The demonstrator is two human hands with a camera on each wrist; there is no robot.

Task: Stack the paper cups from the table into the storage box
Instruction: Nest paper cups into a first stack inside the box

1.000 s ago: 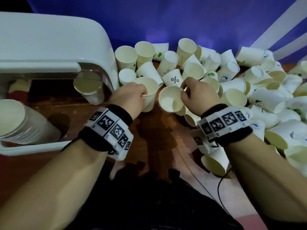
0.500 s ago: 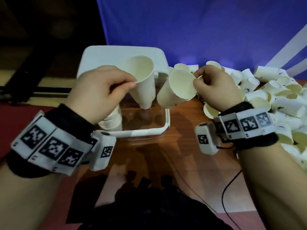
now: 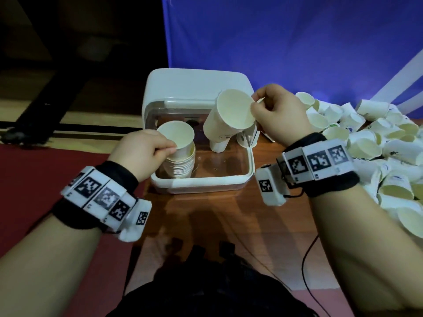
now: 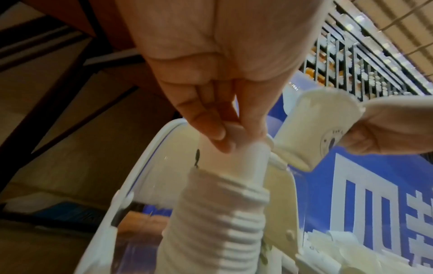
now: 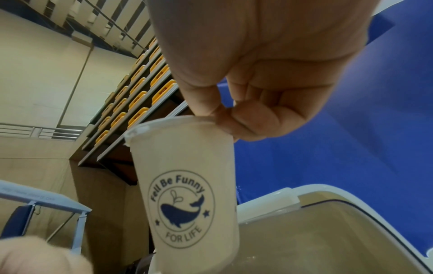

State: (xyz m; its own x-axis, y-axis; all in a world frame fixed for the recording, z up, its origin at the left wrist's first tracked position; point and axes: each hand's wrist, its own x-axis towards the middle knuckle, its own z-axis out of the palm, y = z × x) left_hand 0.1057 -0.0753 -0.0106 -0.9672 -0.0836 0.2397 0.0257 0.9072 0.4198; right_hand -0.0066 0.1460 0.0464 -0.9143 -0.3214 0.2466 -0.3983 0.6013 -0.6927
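Note:
A clear storage box [image 3: 201, 180] with a white rim and raised white lid stands on the wooden table. Inside it at the left stands a stack of nested paper cups [image 3: 180, 165] [image 4: 218, 218]. My left hand [image 3: 146, 149] pinches the rim of a paper cup [image 3: 176, 136] [image 4: 232, 161] that sits partly down in the top of that stack. My right hand [image 3: 277, 113] pinches the rim of a second paper cup [image 3: 229, 115] [image 5: 187, 194], printed with a whale logo, tilted above the box's right side. Another cup stands below it in the box.
A large heap of loose paper cups [image 3: 377, 143] covers the table to the right of the box. A blue backdrop [image 3: 286, 37] hangs behind. A black cable [image 3: 306, 266] runs over the table's near right. Dark red floor lies at the left.
Both hands lifted cups from the heap and carried them left to the box. The left cup went down into the stack; the right cup now tilts over the box.

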